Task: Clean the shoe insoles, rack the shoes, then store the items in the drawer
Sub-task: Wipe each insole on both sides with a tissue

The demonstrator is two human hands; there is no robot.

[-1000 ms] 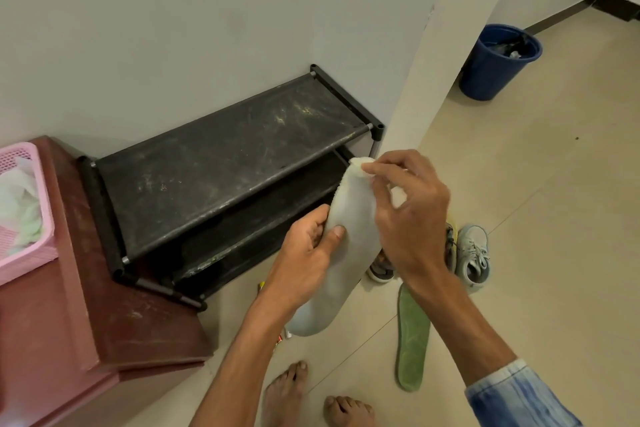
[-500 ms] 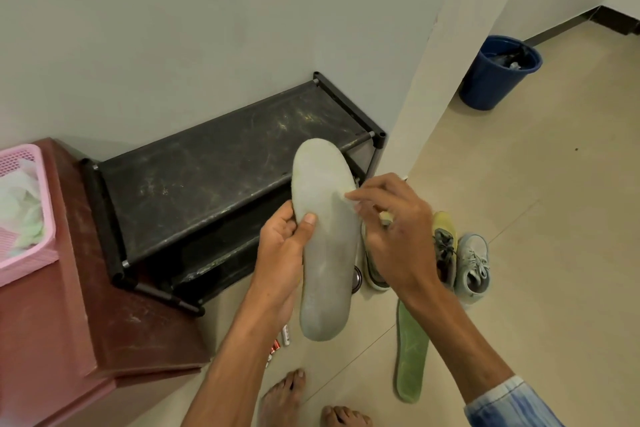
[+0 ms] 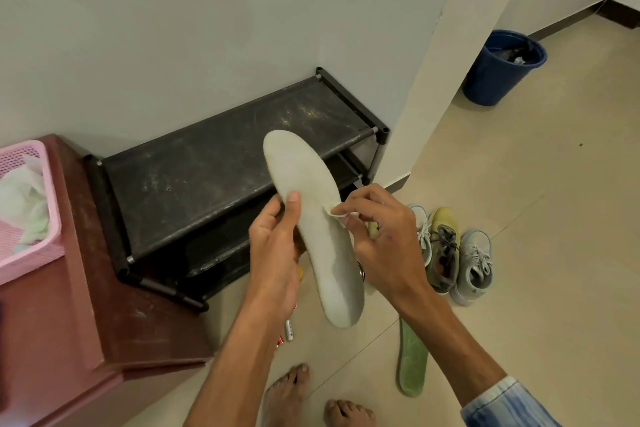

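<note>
Now | left hand [image 3: 277,253] grips insole [image 3: 320,239] | right hand [image 3: 384,246] pinches wipe [image 3: 333,213] at edge

1. The floor [image 3: 536,218] is made of pale tiles.
2. A black shoe rack [image 3: 214,177] stands on the floor against the wall. Its top shelf looks dusty.
3. Right of the rack, a pale blue shoe [image 3: 420,222], a yellow shoe [image 3: 445,250] and a grey shoe [image 3: 476,263] sit side by side.
4. A green insole [image 3: 412,360] lies flat near the shoes.
5. A blue bucket [image 3: 498,73] stands far off by the wall.
6. Two bare feet [image 3: 287,388] stand on the tiles.
7. A brown cabinet [image 3: 86,305] stands just beside the rack. A pink basket [image 3: 31,256] sits on top of it.
</note>
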